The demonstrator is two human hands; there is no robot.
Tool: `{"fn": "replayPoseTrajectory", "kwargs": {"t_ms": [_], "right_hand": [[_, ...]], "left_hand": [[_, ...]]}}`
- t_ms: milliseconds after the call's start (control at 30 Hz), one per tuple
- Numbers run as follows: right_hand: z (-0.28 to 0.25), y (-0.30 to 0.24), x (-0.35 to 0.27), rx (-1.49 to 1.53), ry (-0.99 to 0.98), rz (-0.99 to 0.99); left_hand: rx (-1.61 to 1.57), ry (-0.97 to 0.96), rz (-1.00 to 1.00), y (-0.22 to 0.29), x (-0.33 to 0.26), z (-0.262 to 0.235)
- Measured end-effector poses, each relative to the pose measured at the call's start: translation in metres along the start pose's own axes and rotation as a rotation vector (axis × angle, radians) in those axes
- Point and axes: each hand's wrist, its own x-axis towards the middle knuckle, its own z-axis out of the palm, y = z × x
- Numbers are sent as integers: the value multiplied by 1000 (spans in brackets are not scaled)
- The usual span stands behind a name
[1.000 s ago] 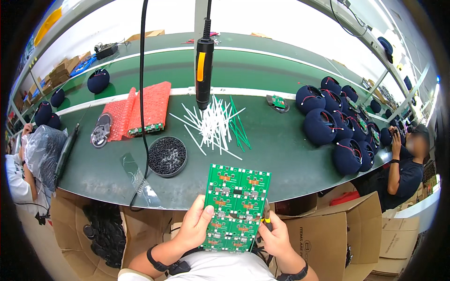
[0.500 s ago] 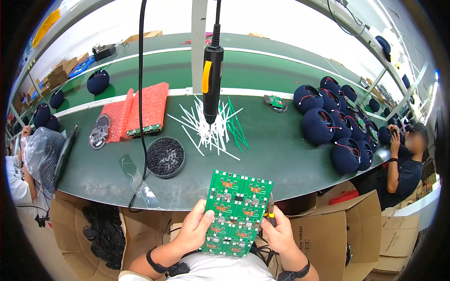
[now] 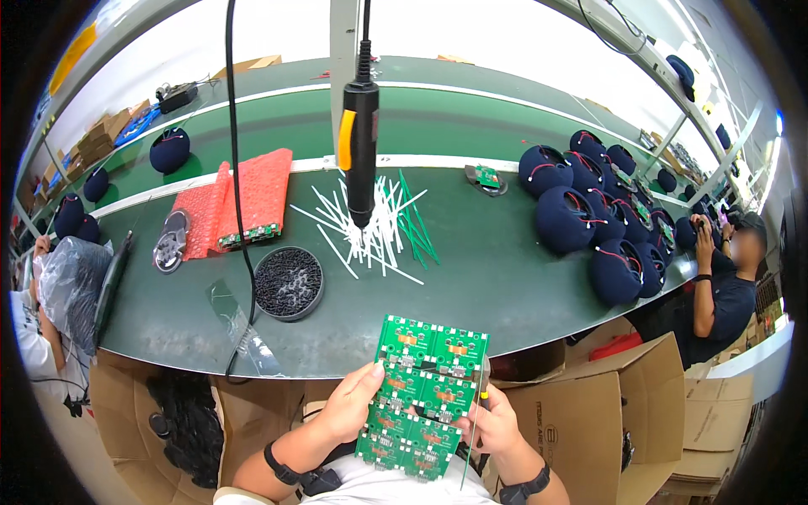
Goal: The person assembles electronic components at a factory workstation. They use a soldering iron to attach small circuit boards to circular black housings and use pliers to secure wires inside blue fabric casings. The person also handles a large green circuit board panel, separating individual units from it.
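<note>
Both hands grip a green circuit board panel [image 3: 422, 394] below the tabletop [image 3: 505, 278] edge: left hand [image 3: 352, 402] thumb on its face, right hand [image 3: 495, 422] clasping its right edge.

Both hands hold a green circuit board panel [image 3: 421, 396] tilted up in front of the person's chest, the left hand [image 3: 349, 404] gripping its left edge with the thumb laid on its face and the right hand [image 3: 495, 423] closed around its right edge, where a thin green strip [image 3: 471, 438] hangs down beside the fingers. Just beyond the hands lies the green workbench [image 3: 505, 278], with a round black dish of small dark parts [image 3: 289, 283] up and left of the left hand and a loose heap of white and green cable ties [image 3: 379, 223] farther out above the board. A black and orange powered screwdriver [image 3: 358, 151] hangs on its cable over that heap, red bubble wrap [image 3: 244, 202] lies far off to the left, and dark blue caps [image 3: 589, 219] crowd the bench well to the right of the right hand.
</note>
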Motion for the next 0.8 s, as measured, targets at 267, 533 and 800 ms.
{"fn": "replayPoseTrajectory", "kwargs": {"t_ms": [267,533,800], "right_hand": [[-17,-8,-18,166,-26,-37],[-130,-47,-65,-124,914,-148],[-279,-88,-60,-175,1208,151]], "left_hand": [[-127,-111,-123,-12,1,-4],[-133,-33,-97,-6,-21,-6],[-39,-119,-145,-2,-16,1]]}}
